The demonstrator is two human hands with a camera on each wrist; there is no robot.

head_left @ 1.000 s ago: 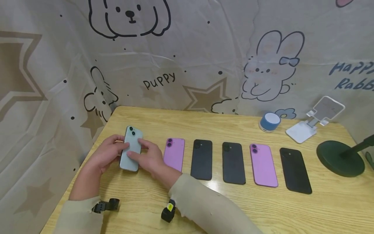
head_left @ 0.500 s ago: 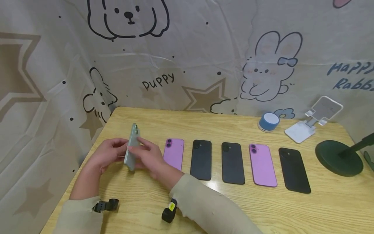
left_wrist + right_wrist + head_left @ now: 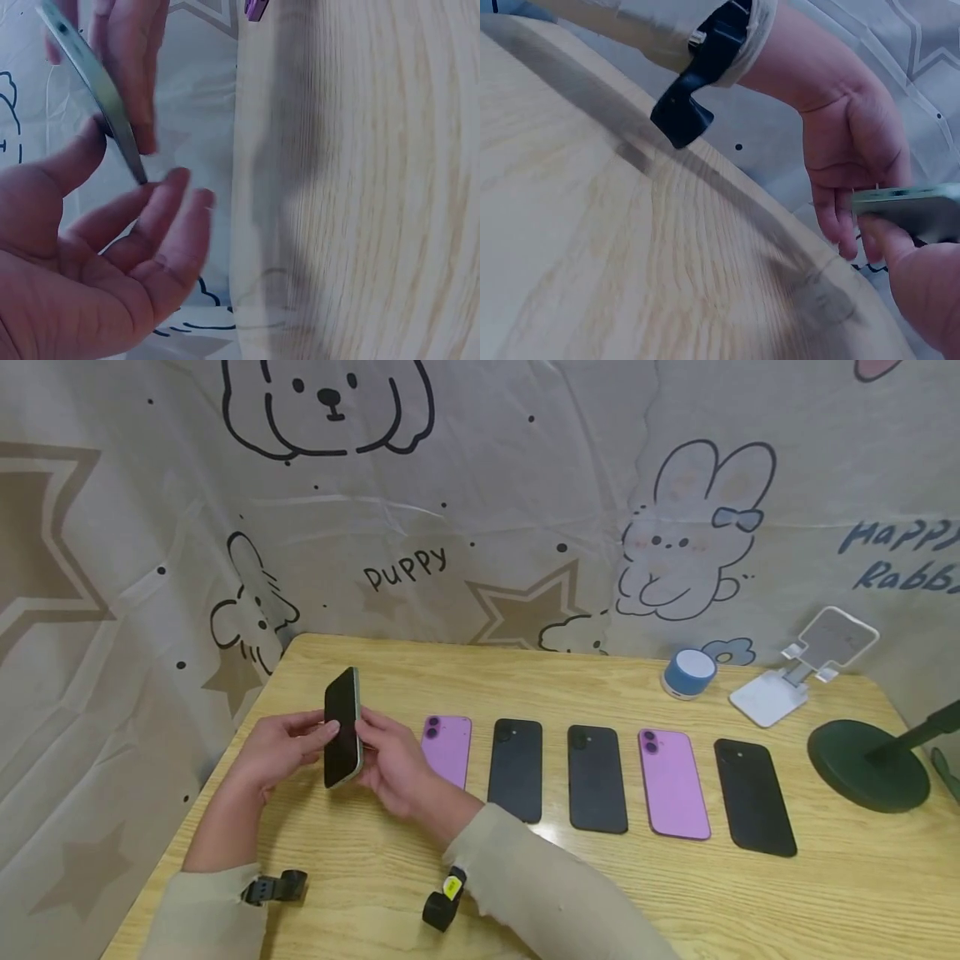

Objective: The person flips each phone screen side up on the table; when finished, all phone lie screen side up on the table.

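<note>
A pale green smartphone (image 3: 342, 727) is held upright above the left part of the table, its dark screen turned toward the head camera. My left hand (image 3: 277, 753) grips its left edge, thumb on the screen side. On the opposite edge, my right hand (image 3: 399, 768) holds it between thumb and fingers. In the left wrist view the phone (image 3: 101, 90) appears nearly edge-on, the left thumb and a fingertip at its lower end. The right wrist view shows one end of the phone (image 3: 911, 204) with the right hand (image 3: 934, 289) below it. Its back is hidden from the head camera.
Right of my hands lie a pink phone (image 3: 447, 747), two black phones (image 3: 516, 768) (image 3: 597, 781), another pink phone (image 3: 673, 785) and a black one (image 3: 756, 797). Behind them stand a blue speaker (image 3: 689, 674), a white phone stand (image 3: 770, 697) and a dark green round base (image 3: 866, 767).
Both hands have turned the green phone over about its long axis: its back with two lenses faced up, then its edge, and now the dark screen shows. The row of phones stays put.
</note>
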